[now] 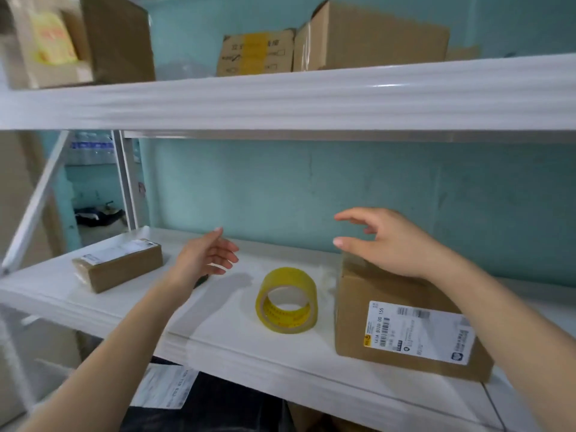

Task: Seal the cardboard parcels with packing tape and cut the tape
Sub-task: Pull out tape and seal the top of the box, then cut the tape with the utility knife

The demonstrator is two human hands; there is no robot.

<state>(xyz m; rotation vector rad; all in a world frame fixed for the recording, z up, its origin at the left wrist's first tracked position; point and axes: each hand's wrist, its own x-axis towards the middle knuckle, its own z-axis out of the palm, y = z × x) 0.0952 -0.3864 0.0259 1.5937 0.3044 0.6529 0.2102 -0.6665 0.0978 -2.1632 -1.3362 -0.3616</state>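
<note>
A roll of yellowish packing tape is seen standing on its edge near the middle of a white metal shelf, its open core turned toward the camera. Just to its right, close but apart from it, a larger cardboard parcel is set at the shelf's front, a white shipping label with barcodes pasted on its near face. The right hand is held over the back of that parcel's top, fingers spread and lightly bent with nothing gripped; whether the palm touches the cardboard cannot be told. The left hand is raised above the shelf to the left of the tape, fingers loose and apart, nothing held. The 2 hands are kept well apart, the tape roll lying between and in front of them. A smaller flat parcel, also labelled on top, is placed farther left on the same shelf. Behind, a teal wall is visible. On the upper shelf, 3 more cardboard boxes are stored, one of them marked with a yellow tape strip.
</note>
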